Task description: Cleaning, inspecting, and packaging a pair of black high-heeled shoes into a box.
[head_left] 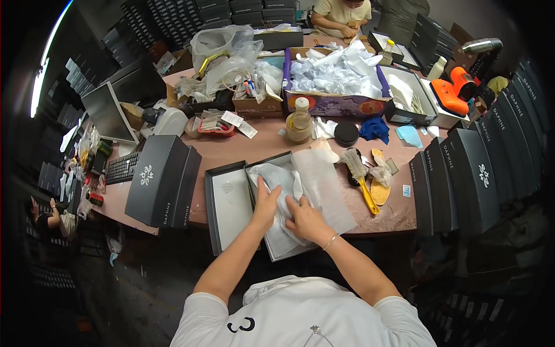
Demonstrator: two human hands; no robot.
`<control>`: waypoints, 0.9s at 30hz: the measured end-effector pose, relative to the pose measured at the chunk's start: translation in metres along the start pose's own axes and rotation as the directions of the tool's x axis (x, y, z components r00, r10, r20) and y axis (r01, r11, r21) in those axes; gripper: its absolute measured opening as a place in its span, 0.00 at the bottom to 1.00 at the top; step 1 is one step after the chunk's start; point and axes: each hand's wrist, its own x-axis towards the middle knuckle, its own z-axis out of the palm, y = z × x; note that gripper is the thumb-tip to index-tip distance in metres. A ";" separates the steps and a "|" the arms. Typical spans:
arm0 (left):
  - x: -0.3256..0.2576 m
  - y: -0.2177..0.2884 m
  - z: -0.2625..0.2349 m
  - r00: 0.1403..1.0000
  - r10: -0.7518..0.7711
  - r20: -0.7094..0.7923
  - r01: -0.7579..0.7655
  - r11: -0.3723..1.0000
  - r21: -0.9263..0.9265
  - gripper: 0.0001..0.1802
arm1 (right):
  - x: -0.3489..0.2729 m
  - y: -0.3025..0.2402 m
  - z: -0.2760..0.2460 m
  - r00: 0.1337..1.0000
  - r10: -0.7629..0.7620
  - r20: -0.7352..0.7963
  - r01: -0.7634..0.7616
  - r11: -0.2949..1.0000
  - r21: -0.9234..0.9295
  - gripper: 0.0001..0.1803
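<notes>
White tissue paper (276, 174) lies bunched inside a dark grey shoe box (292, 253) at the table's front edge, covering whatever is beneath it. Part of the sheet (325, 186) hangs out over the box's right side. My left hand (266, 203) rests on the paper toward the box's left side, thumb and fingers apart. On the right half of the paper lies my right hand (307, 221), its fingers spread. Directly left of the box is its open lid or tray (232, 202), pale inside, touching or close against it.
Closed dark shoe boxes stand at left (156, 179) and right (471, 176). A yellow-handled brush (363, 182), a glass bottle (299, 124) and a round black tin (347, 134) lie beyond my hands. A carton of crumpled paper (338, 104) stands farther back. Across the table sits another person (341, 17).
</notes>
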 end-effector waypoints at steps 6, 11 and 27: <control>-0.025 0.023 0.037 0.963 -0.267 -0.025 0.244 0.912 -0.331 0.44 | 0.005 -0.001 0.006 0.990 -0.072 -0.124 0.071 0.997 -0.016 0.33; 0.020 -0.072 0.033 0.990 -0.124 -0.070 0.127 0.991 0.040 0.39 | -0.039 -0.005 -0.023 0.940 -0.317 -0.124 0.316 0.948 -0.027 0.24; -0.082 -0.024 -0.093 0.996 0.068 -0.055 0.019 0.445 0.895 0.14 | 0.022 0.003 0.014 0.926 -0.366 -0.095 0.341 0.917 -0.207 0.29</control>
